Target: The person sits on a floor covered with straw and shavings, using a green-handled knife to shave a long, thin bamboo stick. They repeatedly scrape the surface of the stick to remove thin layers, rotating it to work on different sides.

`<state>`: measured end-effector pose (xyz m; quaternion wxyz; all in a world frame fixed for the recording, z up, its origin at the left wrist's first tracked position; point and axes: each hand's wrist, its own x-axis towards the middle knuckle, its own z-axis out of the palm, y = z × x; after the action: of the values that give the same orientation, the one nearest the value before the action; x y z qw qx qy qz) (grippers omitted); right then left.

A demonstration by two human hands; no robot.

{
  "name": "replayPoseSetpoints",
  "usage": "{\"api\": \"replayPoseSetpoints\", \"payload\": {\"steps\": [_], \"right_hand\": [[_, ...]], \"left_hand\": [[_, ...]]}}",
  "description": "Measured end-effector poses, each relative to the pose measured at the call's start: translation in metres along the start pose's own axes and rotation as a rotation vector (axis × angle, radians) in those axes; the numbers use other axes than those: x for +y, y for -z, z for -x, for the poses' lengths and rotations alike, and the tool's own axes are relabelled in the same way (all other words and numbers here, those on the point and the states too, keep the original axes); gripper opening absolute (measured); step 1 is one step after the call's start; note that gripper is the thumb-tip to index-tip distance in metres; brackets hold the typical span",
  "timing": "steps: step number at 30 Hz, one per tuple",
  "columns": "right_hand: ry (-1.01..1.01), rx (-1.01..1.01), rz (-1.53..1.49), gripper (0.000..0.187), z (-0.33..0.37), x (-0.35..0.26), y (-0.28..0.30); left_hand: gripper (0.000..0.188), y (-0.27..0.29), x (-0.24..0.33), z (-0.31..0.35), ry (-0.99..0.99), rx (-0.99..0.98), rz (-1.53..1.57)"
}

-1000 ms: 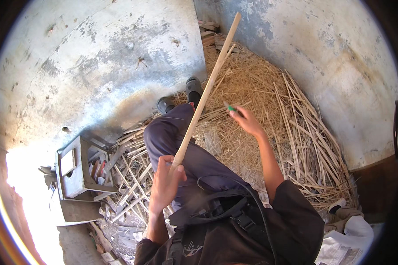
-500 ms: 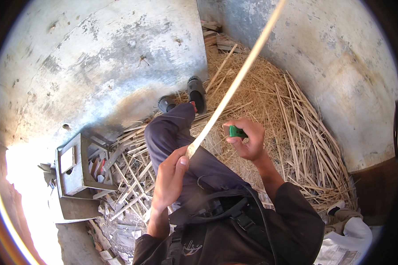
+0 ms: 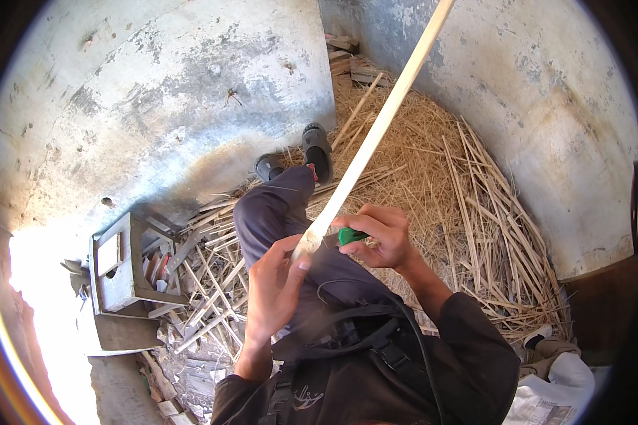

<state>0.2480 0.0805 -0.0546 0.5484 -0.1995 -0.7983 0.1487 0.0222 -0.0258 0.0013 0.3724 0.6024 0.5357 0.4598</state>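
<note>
My left hand (image 3: 273, 292) is closed around the near end of a long, pale strip of wood or bamboo (image 3: 381, 126). The strip slants up and away to the right and leaves the picture at the top. Close beside that gripped end, my right hand (image 3: 383, 237) is closed on a small green-handled tool (image 3: 349, 236). A thin piece, perhaps a blade, points from the tool toward the strip; whether it touches cannot be made out. Both hands are above my lap, over my dark trousers (image 3: 271, 212).
Shavings (image 3: 397, 156) cover the floor ahead. Several long strips (image 3: 496, 248) are heaped on the right, and shorter sticks (image 3: 209, 294) lie on the left beside a worn wooden box (image 3: 127, 265). Weathered walls (image 3: 191, 85) rise around; white cloth (image 3: 556, 389) lies at lower right.
My right hand has moved left with the green-handled tool, up to the strip's near end. The strip has turned slightly, showing a broader face. My left hand stays almost in place.
</note>
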Motion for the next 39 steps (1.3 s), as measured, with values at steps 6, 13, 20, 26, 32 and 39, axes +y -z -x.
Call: {"api": "replayPoseSetpoints", "payload": {"steps": [6, 13, 20, 26, 32, 39], "right_hand": [[0.003, 0.021, -0.022, 0.042, 0.000, 0.001, -0.002], [0.041, 0.032, -0.003, 0.040, -0.006, -0.006, 0.003], [0.048, 0.067, 0.011, 0.039, -0.005, -0.008, 0.000], [0.051, 0.052, 0.034, 0.039, -0.006, -0.009, 0.002], [0.048, 0.051, 0.058, 0.038, -0.009, -0.012, 0.003], [0.053, 0.078, 0.139, 0.040, -0.003, -0.005, -0.001]], "left_hand": [[0.028, 0.001, 0.008, 0.002, -0.007, 0.038, -0.080], [0.027, 0.003, 0.010, 0.002, 0.085, -0.046, 0.081], [0.028, 0.001, 0.009, 0.002, 0.098, -0.060, 0.159], [0.028, -0.004, 0.008, 0.002, 0.068, -0.039, 0.210], [0.029, 0.000, 0.008, 0.004, 0.133, -0.069, 0.194], [0.035, 0.002, 0.001, 0.002, 0.131, -0.107, 0.282]]}}
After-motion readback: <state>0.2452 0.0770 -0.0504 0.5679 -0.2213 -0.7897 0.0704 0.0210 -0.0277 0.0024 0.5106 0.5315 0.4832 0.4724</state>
